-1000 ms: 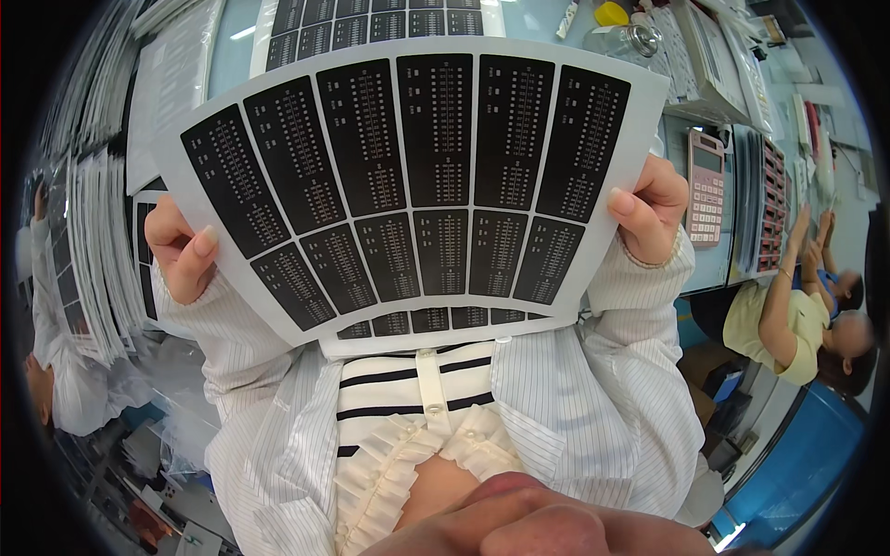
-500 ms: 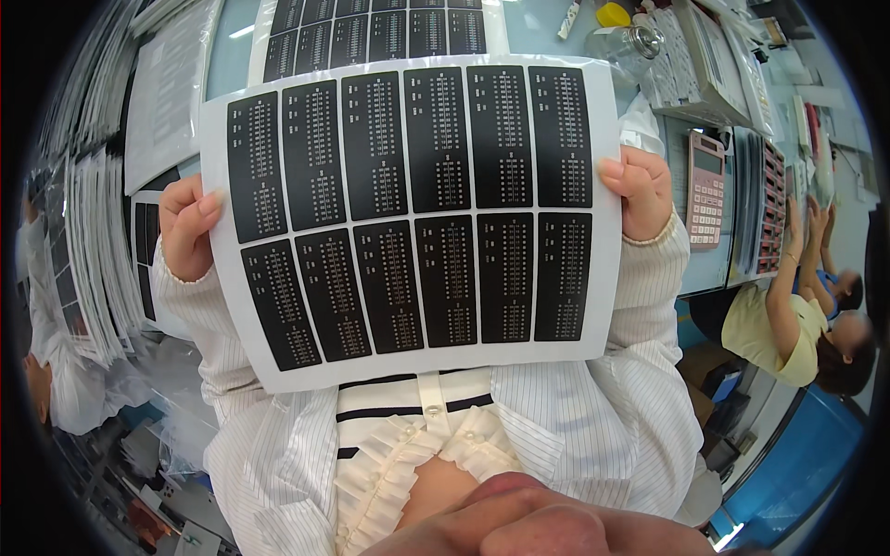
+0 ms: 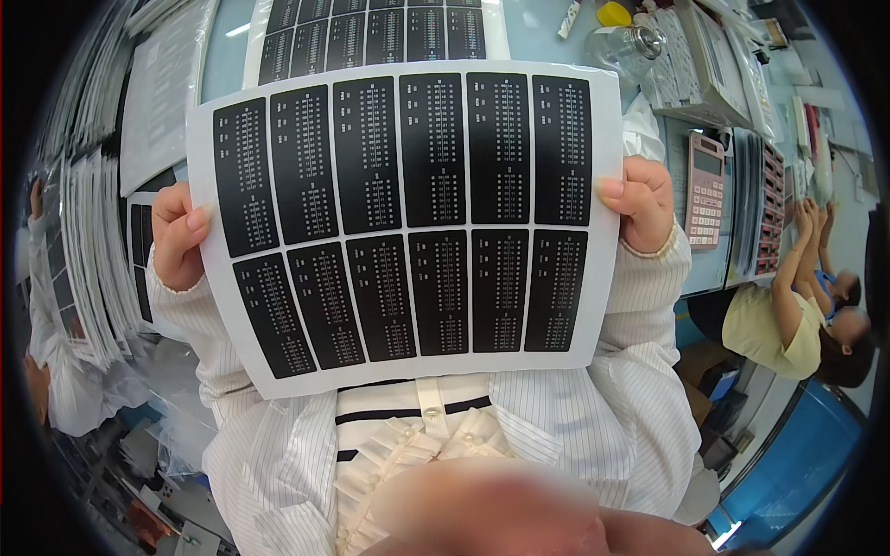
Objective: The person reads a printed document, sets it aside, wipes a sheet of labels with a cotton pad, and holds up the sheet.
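Between my hands I hold up a white sheet [image 3: 399,380] printed with two rows of black rectangular labels. Each label carries fine light columns of small marks. My left hand [image 3: 180,236] pinches the sheet's left edge, the thumb lying on the front face. On the opposite edge my right hand [image 3: 638,206] grips in the same way, thumb in front. The sheet is tilted and bows slightly. Behind its top edge, on the table, lies another sheet of the same black labels [image 3: 371,37], partly covered by the held one.
Stacks of sheets [image 3: 88,241] fill the left side, beside a plastic-wrapped pack [image 3: 167,88]. At right are a pink calculator [image 3: 706,190], a glass jar [image 3: 630,51], a yellow lid [image 3: 614,14] and a box of papers [image 3: 709,65]. Two people sit farther right, one in a yellow shirt [image 3: 774,329].
The held sheet has shifted slightly left and down, with its left side turned a little. My left hand moved slightly left with it; both hands keep their grip.
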